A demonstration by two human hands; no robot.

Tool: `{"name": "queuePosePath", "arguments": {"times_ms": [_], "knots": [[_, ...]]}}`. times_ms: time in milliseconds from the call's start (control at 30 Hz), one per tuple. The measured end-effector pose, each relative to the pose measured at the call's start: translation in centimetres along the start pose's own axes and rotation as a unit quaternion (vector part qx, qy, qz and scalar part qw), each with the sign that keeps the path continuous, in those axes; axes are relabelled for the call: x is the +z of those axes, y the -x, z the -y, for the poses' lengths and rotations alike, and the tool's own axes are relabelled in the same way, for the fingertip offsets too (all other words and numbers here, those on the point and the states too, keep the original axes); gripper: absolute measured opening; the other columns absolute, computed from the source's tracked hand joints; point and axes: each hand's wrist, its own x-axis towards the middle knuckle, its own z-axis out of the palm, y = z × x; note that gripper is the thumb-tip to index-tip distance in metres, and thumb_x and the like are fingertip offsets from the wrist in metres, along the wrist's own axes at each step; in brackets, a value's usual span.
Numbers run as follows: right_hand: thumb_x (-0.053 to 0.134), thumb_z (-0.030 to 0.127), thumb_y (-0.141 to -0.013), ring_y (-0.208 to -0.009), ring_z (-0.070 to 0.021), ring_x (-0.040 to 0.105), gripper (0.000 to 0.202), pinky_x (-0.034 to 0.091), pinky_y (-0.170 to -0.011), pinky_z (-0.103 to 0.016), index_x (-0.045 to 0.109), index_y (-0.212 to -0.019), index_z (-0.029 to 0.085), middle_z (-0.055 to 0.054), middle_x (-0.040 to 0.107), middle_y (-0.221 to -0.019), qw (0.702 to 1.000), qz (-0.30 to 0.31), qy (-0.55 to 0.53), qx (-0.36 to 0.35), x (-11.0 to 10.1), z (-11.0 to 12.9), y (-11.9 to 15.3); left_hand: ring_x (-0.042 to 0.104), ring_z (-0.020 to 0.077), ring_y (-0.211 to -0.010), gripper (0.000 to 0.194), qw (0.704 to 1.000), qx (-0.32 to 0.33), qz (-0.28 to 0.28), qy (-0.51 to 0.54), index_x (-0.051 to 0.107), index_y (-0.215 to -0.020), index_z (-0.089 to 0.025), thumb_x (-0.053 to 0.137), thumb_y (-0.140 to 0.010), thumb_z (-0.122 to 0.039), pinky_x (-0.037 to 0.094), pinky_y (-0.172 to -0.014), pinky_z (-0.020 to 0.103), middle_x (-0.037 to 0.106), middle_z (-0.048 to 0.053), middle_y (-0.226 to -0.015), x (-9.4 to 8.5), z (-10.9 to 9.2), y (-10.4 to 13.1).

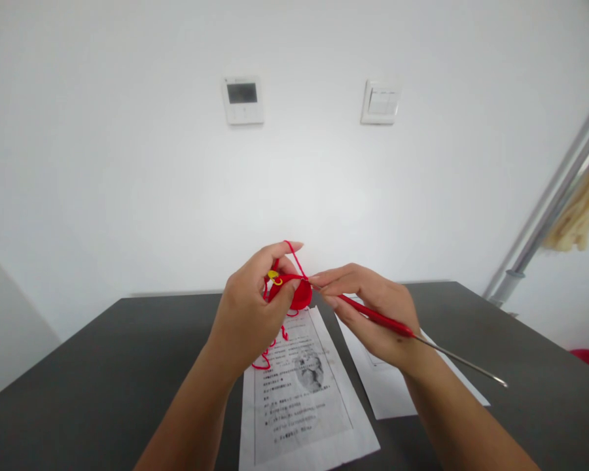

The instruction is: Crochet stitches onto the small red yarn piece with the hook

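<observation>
Fingers [283, 297] pinched — left hand [245, 294] on red crochet [302, 296], right hand [385, 307] on hook [390, 322] — between table [471, 327] edges.

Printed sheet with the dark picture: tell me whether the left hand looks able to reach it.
Probably yes: the sheet lies below the left hand, its near part uncovered. But that hand pinches the red piece, with yarn over a finger, and may need freeing.

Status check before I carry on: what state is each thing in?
Left hand, closed on red crochet piece
Right hand, closed on crochet hook
Yarn, taut off left index finger
Printed sheet, face up
Thermostat, display dark
Light switch, on/off unclear
</observation>
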Motion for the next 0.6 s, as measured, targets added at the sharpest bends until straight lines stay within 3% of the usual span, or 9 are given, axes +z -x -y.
{"name": "queuePosePath", "arguments": {"times_ms": [267, 600], "knots": [[0.058, 0.006, -0.094, -0.096, -0.0201, 0.076, 0.017, 0.066, -0.082, -0.032, 0.066, -0.104, 0.016, -0.015, 0.078, -0.101, 0.994, -0.016, 0.062, -0.091, 1.2, -0.1, 0.4, 0.067, 0.015, -0.079, 0.027, 0.979, 0.093, -0.055, -0.176, 0.064, -0.108, -0.019, 0.056, -0.086, -0.005, 0.053, -0.078, 0.028, 0.07, 0.0, -0.086, 0.7, -1.0, 0.1], [0.058, 0.006, -0.093, -0.098, -0.0213, 0.076, 0.021, 0.067, -0.082, -0.035, 0.065, -0.108, 0.018, -0.014, 0.078, -0.101, 0.991, -0.045, 0.059, -0.109, 1.6, -0.1, 0.5, 0.07, 0.016, -0.081, 0.026, 0.968, 0.119, -0.077, -0.208, 0.059, -0.101, -0.022, 0.053, -0.084, -0.002, 0.055, -0.075, 0.027, 0.074, 0.001, -0.09, 1.0, -1.3, 0.5]]}}
